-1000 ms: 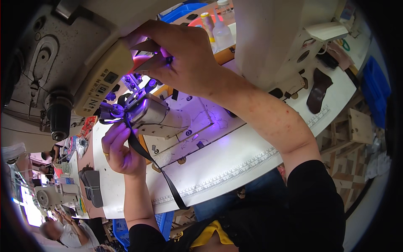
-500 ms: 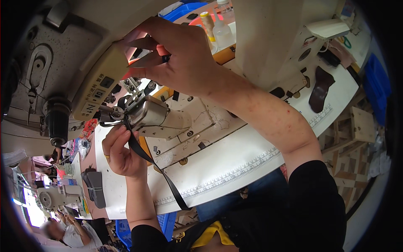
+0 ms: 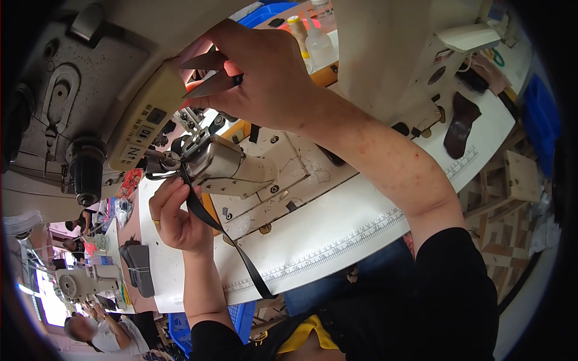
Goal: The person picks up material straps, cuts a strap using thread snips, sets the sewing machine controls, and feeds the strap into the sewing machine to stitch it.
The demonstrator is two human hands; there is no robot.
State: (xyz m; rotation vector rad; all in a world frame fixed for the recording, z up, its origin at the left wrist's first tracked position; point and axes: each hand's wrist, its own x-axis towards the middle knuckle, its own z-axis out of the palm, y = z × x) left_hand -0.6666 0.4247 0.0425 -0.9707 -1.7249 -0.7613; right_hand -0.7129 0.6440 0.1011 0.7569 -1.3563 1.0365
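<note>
Hands: left hand (image 3: 176,216) pinched black strap (image 3: 220,240) at the sewing machine (image 3: 226,165) foot, keeping it taut; right hand (image 3: 265,72) gripped small snips (image 3: 208,75) above.
Strap: trailed over white bench (image 3: 337,234) edge.
Bottles (image 3: 313,36): parked behind, clear of work.

Glossy black strap (image 3: 220,231) meets the brushed metal sewing machine arm (image 3: 232,168); matt white table (image 3: 337,234), steel snips (image 3: 208,75).

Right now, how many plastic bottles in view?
2: yellow-capped bottle and clear bottle, side by side at the table's far edge behind the right hand. More may be hidden.
</note>
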